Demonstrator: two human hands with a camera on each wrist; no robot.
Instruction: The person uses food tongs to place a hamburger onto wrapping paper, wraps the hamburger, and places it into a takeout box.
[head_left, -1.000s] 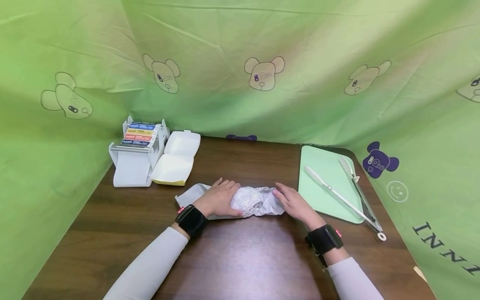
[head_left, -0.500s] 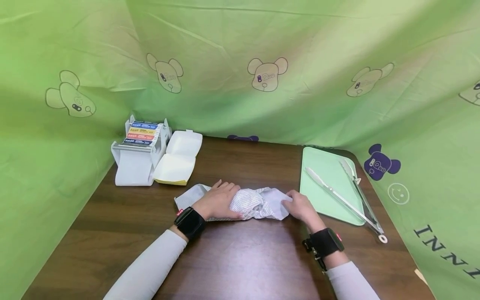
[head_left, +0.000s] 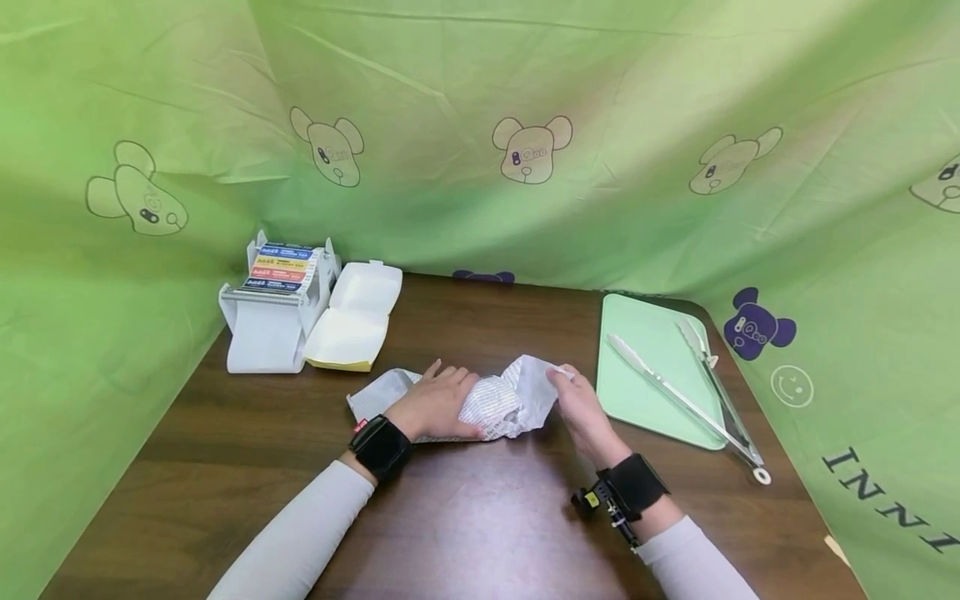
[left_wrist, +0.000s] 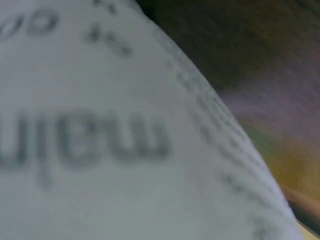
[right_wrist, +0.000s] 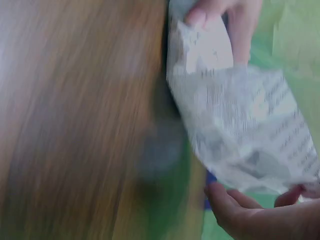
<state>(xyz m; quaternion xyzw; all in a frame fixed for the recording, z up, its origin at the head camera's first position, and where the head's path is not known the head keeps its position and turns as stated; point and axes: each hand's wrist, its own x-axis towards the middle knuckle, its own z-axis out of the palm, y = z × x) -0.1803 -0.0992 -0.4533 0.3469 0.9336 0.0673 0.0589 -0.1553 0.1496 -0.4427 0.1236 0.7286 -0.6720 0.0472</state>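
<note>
On the table lies white wrapping paper (head_left: 491, 402) with small dark print, folded round a bulky filling that is hidden. My left hand (head_left: 442, 406) lies across its left part, thumb on the near side and fingers over the far side, holding it down. The paper's right end flap is raised, and my right hand (head_left: 581, 412) pinches its edge. In the right wrist view, the printed flap of paper (right_wrist: 240, 110) stretches between my left hand (right_wrist: 240, 20) and my right hand (right_wrist: 265, 215). Blurred print on the paper (left_wrist: 100, 90) fills most of the left wrist view.
At back left a white label dispenser (head_left: 277, 308) with coloured rolls stands beside an open white takeaway box (head_left: 348, 329). On the right, metal tongs (head_left: 675, 392) lie across a pale green tray (head_left: 630, 392). A green curtain (head_left: 450, 208) encloses the dark wooden table (head_left: 480, 517).
My right hand took hold of the paper's right end, first pulled it outward, then lifted it and moved it leftward, toward the bundle. My left hand stayed in place.
</note>
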